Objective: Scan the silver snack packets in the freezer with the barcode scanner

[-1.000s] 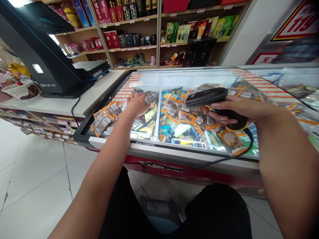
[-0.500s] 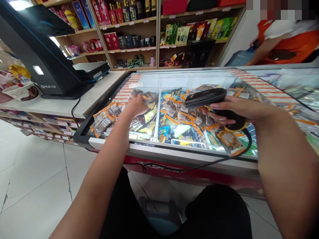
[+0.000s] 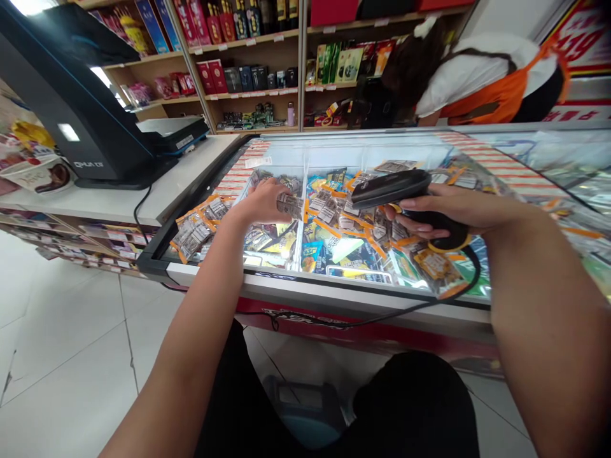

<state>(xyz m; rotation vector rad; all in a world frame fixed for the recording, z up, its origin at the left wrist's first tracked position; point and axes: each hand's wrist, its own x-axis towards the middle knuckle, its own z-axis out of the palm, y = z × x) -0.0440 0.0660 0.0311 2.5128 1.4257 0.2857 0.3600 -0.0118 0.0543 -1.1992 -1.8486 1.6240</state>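
Note:
In my right hand [image 3: 443, 210] is a black barcode scanner [image 3: 394, 187], gripped by its handle, its head pointing left over the chest freezer [image 3: 363, 289]. A cable curls down from the handle. My left hand [image 3: 265, 200] is closed on a small clear snack packet [image 3: 291, 205] with an orange edge, above the glass lid on the left. The fingers are partly hidden behind the back of the hand. Left of that wrist lies a pile of similar packets [image 3: 195, 229]. More orange-edged packets [image 3: 334, 207] lie on the glass between my hands.
A white counter [image 3: 195, 166] with a black checkout machine [image 3: 105, 127] and a paper bowl [image 3: 41, 175] stands left. Stocked shelves [image 3: 252, 94] line the back. Behind the freezer, a person in an orange apron [image 3: 491, 98] bends down. A stool [image 3: 310, 413] is below me.
My left hand has turned and shifted slightly, and a packet now shows in its fingers. The scanner is nearly still. The person behind the freezer has moved left and bent down.

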